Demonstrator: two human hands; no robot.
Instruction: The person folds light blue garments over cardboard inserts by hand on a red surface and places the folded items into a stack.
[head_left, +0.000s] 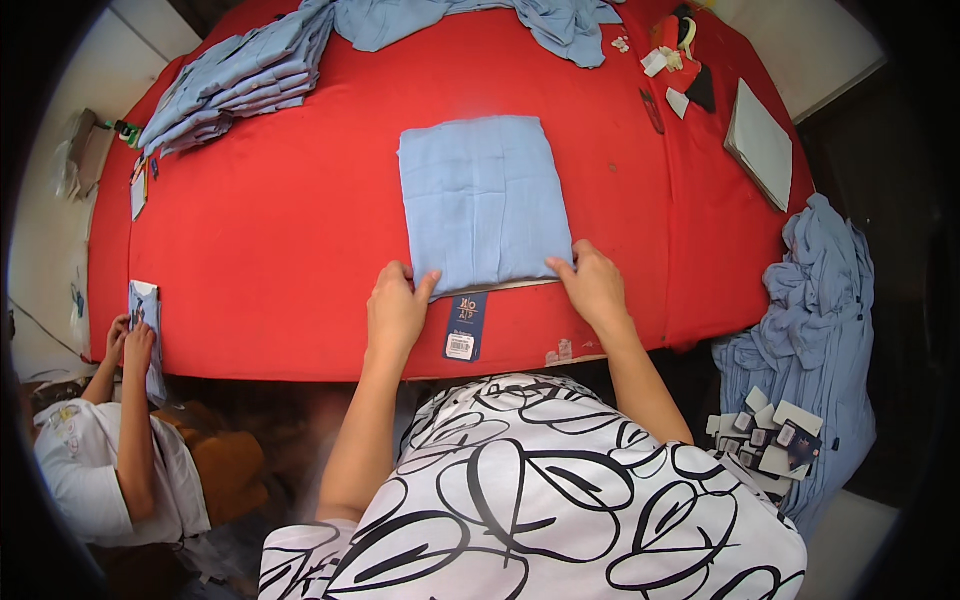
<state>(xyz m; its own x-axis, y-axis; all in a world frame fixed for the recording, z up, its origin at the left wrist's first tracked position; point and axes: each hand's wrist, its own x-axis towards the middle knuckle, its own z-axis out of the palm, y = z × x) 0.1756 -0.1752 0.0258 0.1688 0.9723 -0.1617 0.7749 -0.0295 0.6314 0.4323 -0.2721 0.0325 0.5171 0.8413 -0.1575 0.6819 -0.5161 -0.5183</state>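
Note:
A light blue garment point(485, 195), folded into a flat rectangle, lies on the red-covered table point(270, 260) in front of me. My left hand point(398, 305) grips its near left corner, thumb on top and fingers beneath. At the near right corner my right hand point(592, 285) pinches the cloth the same way. A thin pale edge shows under the fold between my hands. The dark blue hang tag point(465, 326) with a white label sticks out from below the near edge and rests on the red cloth.
Folded blue garments point(240, 80) are stacked at the far left, with more blue cloth point(480, 15) beyond. Scissors point(651, 110) and a white stack point(758, 145) lie at right. Blue garments point(800, 300) with several tags point(770, 440) hang beside the table. A co-worker point(130, 450) handles cloth at left.

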